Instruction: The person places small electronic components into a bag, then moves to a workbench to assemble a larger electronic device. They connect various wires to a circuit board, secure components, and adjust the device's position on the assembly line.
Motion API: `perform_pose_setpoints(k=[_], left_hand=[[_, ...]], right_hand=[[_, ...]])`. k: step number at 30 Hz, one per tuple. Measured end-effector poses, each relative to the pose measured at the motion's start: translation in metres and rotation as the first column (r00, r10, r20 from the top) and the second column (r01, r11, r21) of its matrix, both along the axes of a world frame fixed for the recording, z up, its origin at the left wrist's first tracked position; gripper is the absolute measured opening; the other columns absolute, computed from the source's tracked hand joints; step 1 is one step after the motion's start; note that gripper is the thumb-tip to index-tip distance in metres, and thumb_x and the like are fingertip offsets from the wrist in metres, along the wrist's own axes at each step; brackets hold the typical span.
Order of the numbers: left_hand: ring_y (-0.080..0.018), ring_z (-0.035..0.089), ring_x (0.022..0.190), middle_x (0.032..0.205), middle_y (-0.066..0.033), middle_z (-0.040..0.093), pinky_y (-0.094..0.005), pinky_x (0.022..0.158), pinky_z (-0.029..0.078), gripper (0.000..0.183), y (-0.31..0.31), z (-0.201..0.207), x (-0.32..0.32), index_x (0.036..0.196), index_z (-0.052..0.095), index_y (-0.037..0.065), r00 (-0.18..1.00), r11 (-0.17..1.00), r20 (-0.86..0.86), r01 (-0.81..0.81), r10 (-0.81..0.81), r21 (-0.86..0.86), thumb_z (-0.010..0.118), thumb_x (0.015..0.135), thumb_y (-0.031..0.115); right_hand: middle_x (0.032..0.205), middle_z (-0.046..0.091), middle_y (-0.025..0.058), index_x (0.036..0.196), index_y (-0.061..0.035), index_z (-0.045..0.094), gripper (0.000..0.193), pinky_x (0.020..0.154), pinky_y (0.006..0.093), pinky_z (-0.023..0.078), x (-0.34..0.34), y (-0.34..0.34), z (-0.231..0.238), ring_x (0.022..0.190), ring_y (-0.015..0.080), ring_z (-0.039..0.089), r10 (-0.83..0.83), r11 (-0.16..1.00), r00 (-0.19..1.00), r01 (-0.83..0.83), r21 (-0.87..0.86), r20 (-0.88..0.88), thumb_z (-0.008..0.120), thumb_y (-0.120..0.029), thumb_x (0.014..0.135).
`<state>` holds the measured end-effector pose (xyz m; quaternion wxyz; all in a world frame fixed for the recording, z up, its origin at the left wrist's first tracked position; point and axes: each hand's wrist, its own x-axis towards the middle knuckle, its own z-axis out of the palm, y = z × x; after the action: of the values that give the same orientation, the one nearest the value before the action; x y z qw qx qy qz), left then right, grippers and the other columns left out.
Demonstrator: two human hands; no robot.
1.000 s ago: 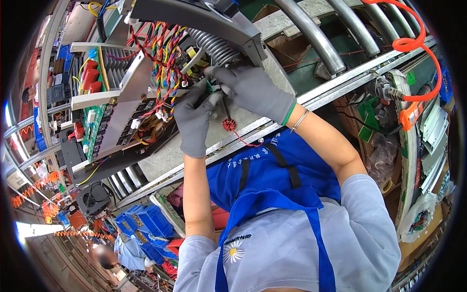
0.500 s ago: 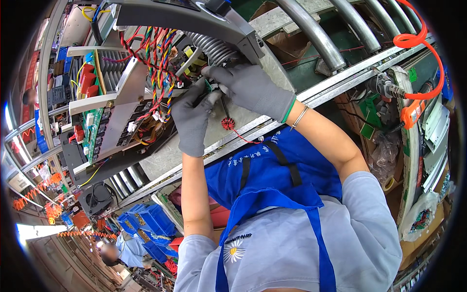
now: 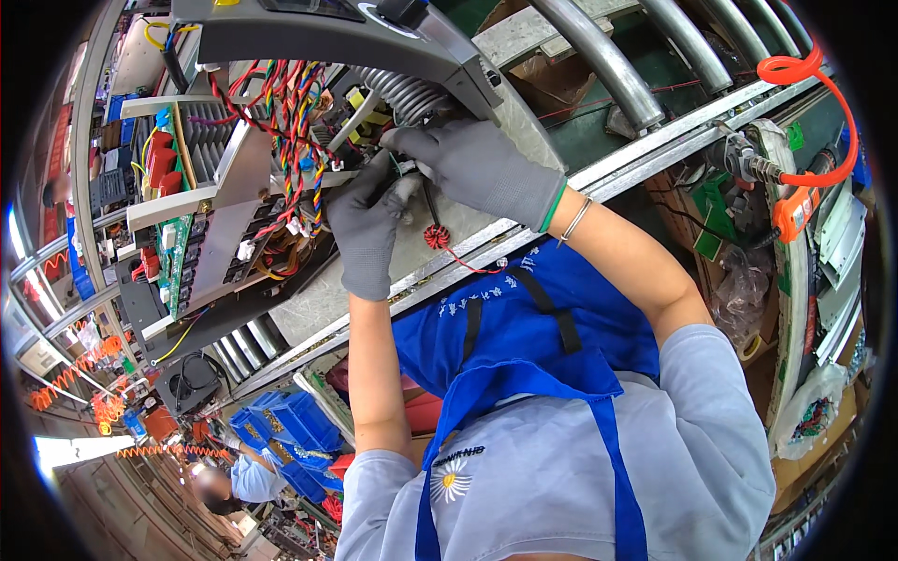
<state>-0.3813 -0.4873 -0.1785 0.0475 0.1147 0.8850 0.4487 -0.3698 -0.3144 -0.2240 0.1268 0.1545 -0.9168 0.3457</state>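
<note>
My gloved left hand (image 3: pixel 367 234) and gloved right hand (image 3: pixel 486 176) meet beside an opened grey machine (image 3: pixel 327 42). Their fingertips pinch a small green part (image 3: pixel 407 168), mostly hidden by the gloves. A dark lead runs down from between the hands to a red-and-black wound ring (image 3: pixel 437 237) on the metal surface. From that ring a thin red wire reaches a small white plug (image 3: pixel 502 264) near the rail. Close to my left hand hang twisted coloured wires (image 3: pixel 301 140); above my right hand is a ribbed grey hose (image 3: pixel 407 89).
Inside the machine, left of my hands, stand a green circuit board (image 3: pixel 176 252) and metal fins (image 3: pixel 215 136). Steel rollers (image 3: pixel 608 70) lie beyond. An orange coiled air hose (image 3: pixel 847 122) hangs at right. Blue bins (image 3: pixel 290 425) and a co-worker (image 3: pixel 253 479) are at lower left.
The machine and its wires appear slightly further left and up. My hands stay together with nearly the same pinch. The co-worker's arm now reaches towards the blue bins.
</note>
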Motion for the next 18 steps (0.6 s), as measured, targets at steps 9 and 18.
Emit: perform_pose_setpoints(k=[9,18], left_hand=[[-0.0144,0.064,0.098,0.112,-0.0151,0.070,-0.0268,0.088,0.050,0.046,0.000,-0.003,-0.001,0.117,0.065,-0.009,1.000,0.999,-0.025,0.004,-0.005,-0.040,0.082,0.078,0.008],[-0.0173,0.067,0.089,0.101,-0.0131,0.072,-0.0292,0.083,0.052,0.044,-0.004,-0.006,-0.004,0.111,0.067,-0.009,1.000,0.988,-0.015,0.025,-0.028,-0.150,0.082,0.076,0.014]], right_hand=[[0.083,0.064,0.0110,0.131,-0.0219,0.055,0.053,0.066,0.0418,0.052,0.000,0.001,-0.001,0.076,0.0301,0.065,0.028,0.999,0.999,-0.030,-0.037,-0.045,0.064,-0.008,0.080],[0.087,0.067,0.0132,0.125,-0.0188,0.057,0.043,0.071,0.0407,0.054,0.001,-0.004,0.010,0.083,0.0305,0.067,0.010,0.998,0.999,-0.012,-0.053,-0.035,0.063,-0.016,0.082]])
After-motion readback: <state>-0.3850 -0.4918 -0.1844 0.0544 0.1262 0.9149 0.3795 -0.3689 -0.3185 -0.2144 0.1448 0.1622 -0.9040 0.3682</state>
